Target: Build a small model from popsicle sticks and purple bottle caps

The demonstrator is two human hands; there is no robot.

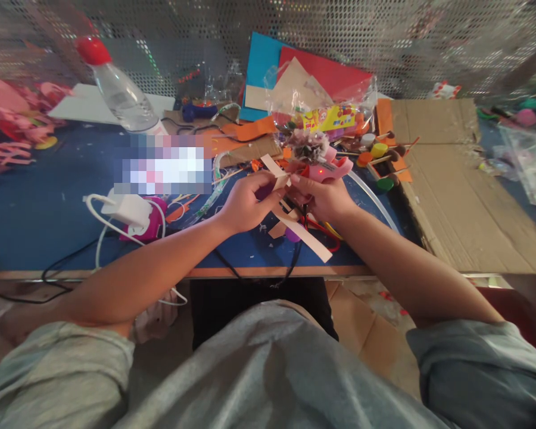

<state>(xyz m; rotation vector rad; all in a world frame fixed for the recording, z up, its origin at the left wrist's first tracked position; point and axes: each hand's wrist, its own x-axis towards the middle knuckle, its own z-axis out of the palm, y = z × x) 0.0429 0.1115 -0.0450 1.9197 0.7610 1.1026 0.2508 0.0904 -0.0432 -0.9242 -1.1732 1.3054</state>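
Note:
In the middle of the head view my two hands meet over the table. My left hand (250, 201) pinches a folded cream paper strip (273, 165) between thumb and fingers. My right hand (325, 199) grips the same folded paper from the other side, near its crossing point. Under the hands a longer cream strip (310, 239) slants down to the right; whether it joins the folded piece I cannot tell. Just beyond my right hand is a pink glue gun (335, 169) with a small red light, partly covered by the fingers. A fluffy grey tuft (307, 146) lies behind it.
A water bottle (125, 95) with a red cap stands at the back left. A white charger (131, 208) with cables sits in a purple socket block (154, 219). Cardboard (455, 196) covers the right side. Small paint pots (379, 150) and coloured sheets (261, 71) lie behind.

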